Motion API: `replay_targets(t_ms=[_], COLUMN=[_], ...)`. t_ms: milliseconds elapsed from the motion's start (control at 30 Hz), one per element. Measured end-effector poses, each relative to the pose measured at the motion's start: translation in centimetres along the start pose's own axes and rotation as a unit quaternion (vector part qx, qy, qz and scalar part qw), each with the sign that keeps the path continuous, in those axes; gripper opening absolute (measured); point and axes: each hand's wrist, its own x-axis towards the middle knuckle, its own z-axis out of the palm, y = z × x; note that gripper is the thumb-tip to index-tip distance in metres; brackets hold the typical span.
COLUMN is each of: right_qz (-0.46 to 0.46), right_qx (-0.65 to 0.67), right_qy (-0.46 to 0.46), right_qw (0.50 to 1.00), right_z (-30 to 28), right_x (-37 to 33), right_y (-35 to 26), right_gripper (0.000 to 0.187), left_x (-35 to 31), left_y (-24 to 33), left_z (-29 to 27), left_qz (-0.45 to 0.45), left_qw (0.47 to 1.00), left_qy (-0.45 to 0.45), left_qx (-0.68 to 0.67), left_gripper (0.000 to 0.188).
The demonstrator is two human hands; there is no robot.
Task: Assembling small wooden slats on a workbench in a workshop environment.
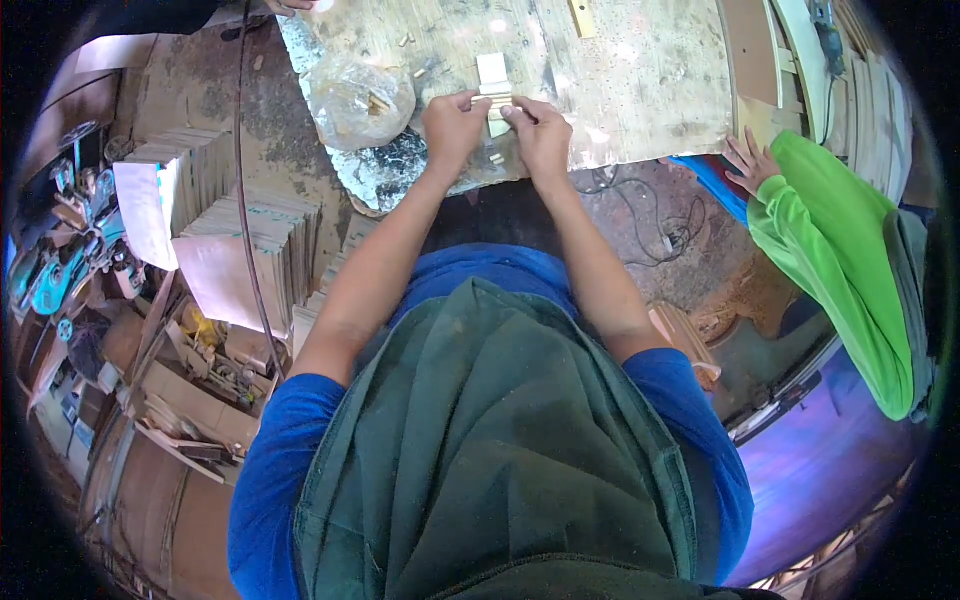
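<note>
My left hand (455,130) and my right hand (543,142) meet over the near edge of a worn wooden table (640,90). Between them, thumbs and fingertips pinch a small stack of pale wooden strips (491,101) from both sides. Just beyond my fingers, a small white block (492,68) lies on the tabletop. A few short wooden dowels (419,73) are scattered near my left hand, and another dowel (497,158) lies close to the edge below my hands. My fingers partly hide the strips, so their exact shape is unclear.
Left of my hands sits a clear plastic bag (360,100) with wooden pieces inside. A yellowish wood strip (582,18) lies farther back. At right, a person's hand (750,163) in a green sleeve is by the table's corner; another person's hand (292,5) shows top left. Stacked boards (235,255) stand left.
</note>
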Motion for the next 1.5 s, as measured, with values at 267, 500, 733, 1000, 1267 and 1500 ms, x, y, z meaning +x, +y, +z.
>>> replay_targets(t_ms=[267,500,733,1000,1267,1500], right_qz=[0.023,-0.017,-0.025,-0.036,-0.063,-0.098], right_qx=[0.008,-0.005,-0.007,-0.037,-0.078,-0.151], right_qy=[-0.029,-0.016,-0.037,-0.044,-0.058,-0.087], right_qw=[0.999,1.0,0.999,0.998,0.993,0.98], right_z=[0.2,0.3,0.3,0.4,0.1,-0.3], right_x=[0.5,0.6,0.9,1.3,1.4,2.7], right_y=[1.2,1.0,1.3,1.7,0.5,0.1], right_gripper=[0.027,0.024,0.025,0.022,0.02,0.02], left_x=[0.4,0.7,1.2,1.3,2.7,3.6], left_y=[-1.0,-1.7,-2.7,-2.3,-2.3,-1.7], left_z=[0.0,0.4,0.7,0.7,0.7,1.5], left_qz=[0.006,-0.001,-0.015,-0.062,-0.16,-0.209], left_qw=[1.0,1.0,0.998,0.99,0.973,0.962], left_qy=[-0.007,-0.009,-0.017,-0.043,-0.084,-0.065], left_qx=[-0.011,-0.017,-0.053,-0.121,-0.146,-0.163], left_gripper=[0.037,0.039,0.038,0.03,0.021,0.019])
